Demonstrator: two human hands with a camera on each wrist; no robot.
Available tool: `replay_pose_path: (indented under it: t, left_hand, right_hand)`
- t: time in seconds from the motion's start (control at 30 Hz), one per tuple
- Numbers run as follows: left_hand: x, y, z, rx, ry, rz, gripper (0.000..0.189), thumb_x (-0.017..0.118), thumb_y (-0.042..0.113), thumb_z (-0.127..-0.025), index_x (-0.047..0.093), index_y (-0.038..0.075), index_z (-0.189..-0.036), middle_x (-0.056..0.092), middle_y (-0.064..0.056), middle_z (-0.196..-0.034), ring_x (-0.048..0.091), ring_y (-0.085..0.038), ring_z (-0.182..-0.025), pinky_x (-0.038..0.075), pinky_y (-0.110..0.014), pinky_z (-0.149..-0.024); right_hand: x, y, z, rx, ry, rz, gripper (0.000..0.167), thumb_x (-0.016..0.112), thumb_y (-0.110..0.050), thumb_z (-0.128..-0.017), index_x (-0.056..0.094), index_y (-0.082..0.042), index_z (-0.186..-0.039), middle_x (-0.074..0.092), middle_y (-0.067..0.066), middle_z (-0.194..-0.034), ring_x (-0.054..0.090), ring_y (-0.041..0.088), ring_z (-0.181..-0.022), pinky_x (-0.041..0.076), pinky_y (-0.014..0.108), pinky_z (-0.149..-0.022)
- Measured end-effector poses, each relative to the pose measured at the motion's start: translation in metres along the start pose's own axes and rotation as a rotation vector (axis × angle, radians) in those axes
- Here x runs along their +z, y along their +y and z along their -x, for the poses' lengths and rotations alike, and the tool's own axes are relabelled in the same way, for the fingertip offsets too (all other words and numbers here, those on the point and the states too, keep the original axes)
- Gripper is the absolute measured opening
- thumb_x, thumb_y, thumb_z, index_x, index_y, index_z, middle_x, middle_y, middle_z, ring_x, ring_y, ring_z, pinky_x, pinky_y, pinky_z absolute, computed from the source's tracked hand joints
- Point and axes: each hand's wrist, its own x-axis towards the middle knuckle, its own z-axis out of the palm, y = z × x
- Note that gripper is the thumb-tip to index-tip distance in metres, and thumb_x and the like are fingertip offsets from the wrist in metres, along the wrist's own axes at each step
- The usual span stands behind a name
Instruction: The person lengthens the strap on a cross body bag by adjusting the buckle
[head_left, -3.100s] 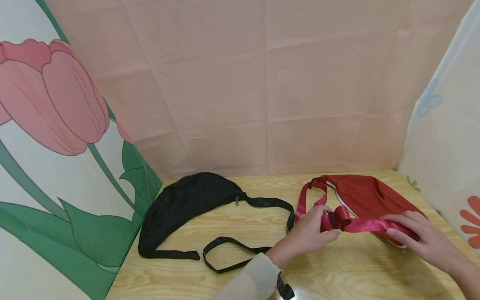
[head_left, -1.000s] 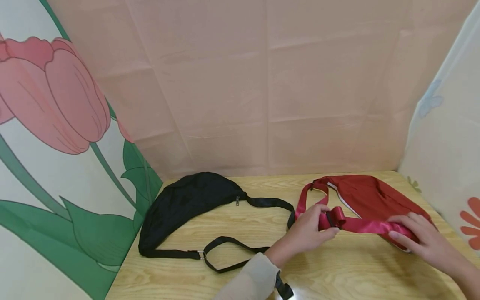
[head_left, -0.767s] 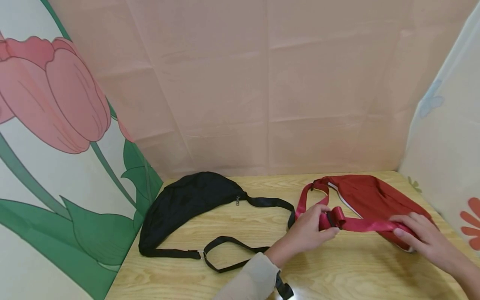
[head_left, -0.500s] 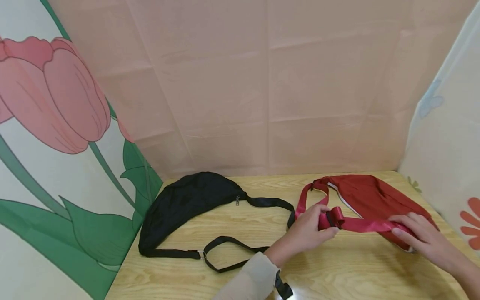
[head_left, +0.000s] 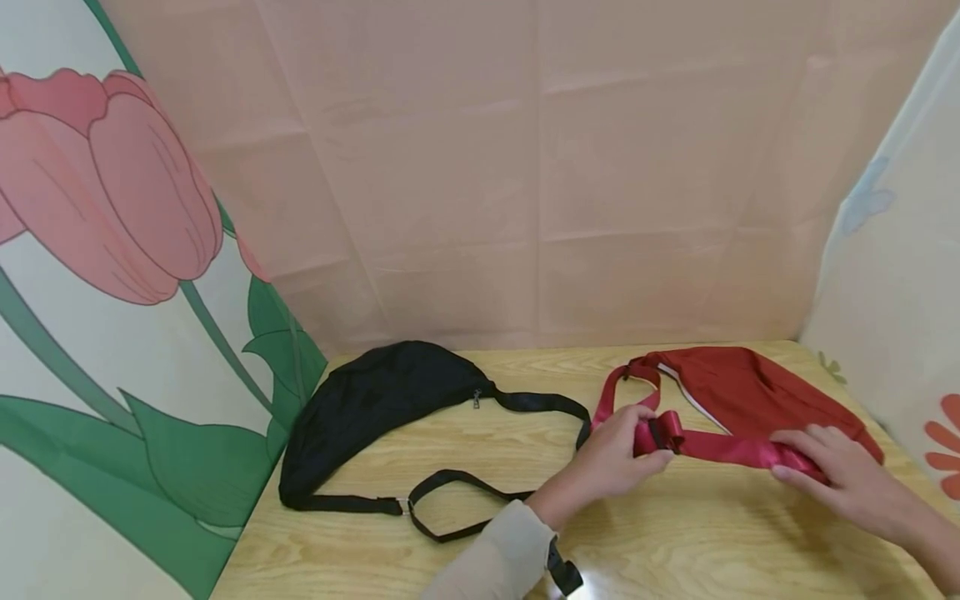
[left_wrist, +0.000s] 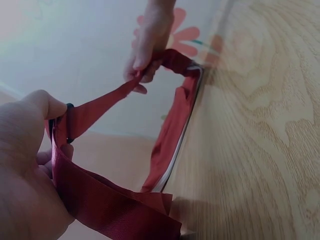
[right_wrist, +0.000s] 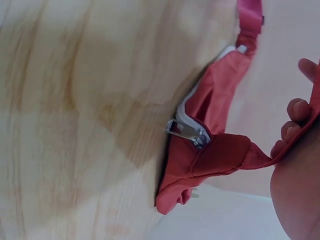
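Note:
A red waist bag (head_left: 757,387) with a white zip edge lies at the right of the table, its shiny strap (head_left: 723,447) lifted in front of it. My left hand (head_left: 618,454) pinches this strap at a black buckle (head_left: 663,434), where a short loop of webbing stands up. Farther right, my right hand (head_left: 843,479) grips the strap close to the bag's end. The left wrist view shows the strap stretched between both hands. A metal zip pull (right_wrist: 185,131) hangs at the bag's near end in the right wrist view.
On the table's left lies a black waist bag (head_left: 375,408). Its black strap (head_left: 450,477) loops toward the front, passing behind my left forearm, and a black clip (head_left: 566,577) lies near the front edge. A pinkish backdrop (head_left: 450,167) and printed side panels (head_left: 112,208) enclose the table.
Both hands keep their hold on the red strap. The red bag's right end has shifted slightly right and away, and my right hand has moved a little with it. The black bag stays in place.

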Motion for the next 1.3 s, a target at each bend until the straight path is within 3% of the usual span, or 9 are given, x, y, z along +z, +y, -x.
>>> replay_pose_path:
  t: [0.4,0.6,0.7,0.83,0.97,1.17,1.3]
  left_hand:
    - [0.001,-0.003,0.0,0.001,-0.005,-0.019,0.053,0.071,0.036,-0.096,0.047,0.02,-0.14,0.054,0.011,-0.126,0.052,0.005,-0.096,0.049,-0.014,-0.076]
    - [-0.001,-0.005,0.0,0.045,-0.001,-0.109,0.053,0.07,0.038,-0.096,0.048,0.018,-0.14,0.056,0.011,-0.126,0.052,0.005,-0.098,0.045,-0.018,-0.088]
    - [-0.002,-0.006,0.0,0.051,0.007,-0.132,0.053,0.07,0.039,-0.096,0.048,0.018,-0.14,0.057,0.011,-0.126,0.051,0.005,-0.099,0.045,-0.017,-0.088]
    - [-0.002,-0.007,0.001,0.034,0.01,-0.108,0.054,0.071,0.037,-0.095,0.048,0.018,-0.14,0.057,0.01,-0.126,0.051,0.004,-0.099,0.047,-0.013,-0.077]
    - [-0.002,-0.006,0.001,0.038,0.011,-0.118,0.053,0.071,0.038,-0.095,0.048,0.018,-0.139,0.057,0.011,-0.124,0.051,0.005,-0.097,0.046,-0.015,-0.082]
    - [-0.001,-0.005,0.001,0.039,0.008,-0.111,0.052,0.07,0.038,-0.096,0.048,0.018,-0.139,0.056,0.011,-0.121,0.051,0.005,-0.094,0.046,-0.015,-0.08]
    - [0.0,-0.004,0.001,0.041,0.006,-0.096,0.053,0.07,0.037,-0.096,0.048,0.017,-0.14,0.056,0.011,-0.12,0.051,0.005,-0.092,0.045,-0.014,-0.079]
  right_hand:
    - [0.01,0.012,-0.003,-0.04,-0.016,0.15,0.055,0.088,-0.039,-0.075,0.064,-0.017,-0.12,0.054,-0.012,-0.094,0.045,0.008,-0.087,0.032,0.029,-0.073]
    - [0.011,0.018,-0.002,-0.038,-0.041,0.175,0.056,0.087,-0.042,-0.076,0.064,-0.017,-0.121,0.049,-0.014,-0.089,0.041,0.006,-0.084,0.03,0.029,-0.071]
    - [0.011,0.018,-0.002,-0.037,-0.039,0.163,0.053,0.086,-0.04,-0.078,0.064,-0.018,-0.12,0.048,-0.015,-0.089,0.04,0.005,-0.083,0.03,0.029,-0.07]
    - [0.012,0.017,-0.002,-0.052,-0.009,0.134,0.05,0.087,-0.034,-0.077,0.065,-0.018,-0.119,0.046,-0.016,-0.087,0.038,0.002,-0.082,0.027,0.026,-0.07]
    - [0.009,0.013,-0.003,-0.066,0.015,0.094,0.046,0.086,-0.024,-0.079,0.065,-0.015,-0.119,0.048,-0.015,-0.088,0.038,0.001,-0.083,0.028,0.022,-0.068]
    - [0.005,-0.011,-0.01,-0.136,0.081,0.002,0.059,0.092,-0.007,-0.064,0.067,-0.018,-0.116,0.062,-0.009,-0.102,0.047,-0.002,-0.095,0.033,0.012,-0.082]
    - [0.003,-0.03,-0.013,-0.204,0.06,-0.051,0.069,0.088,0.008,-0.058,0.066,-0.014,-0.12,0.064,-0.007,-0.11,0.052,-0.001,-0.099,0.033,0.005,-0.086]
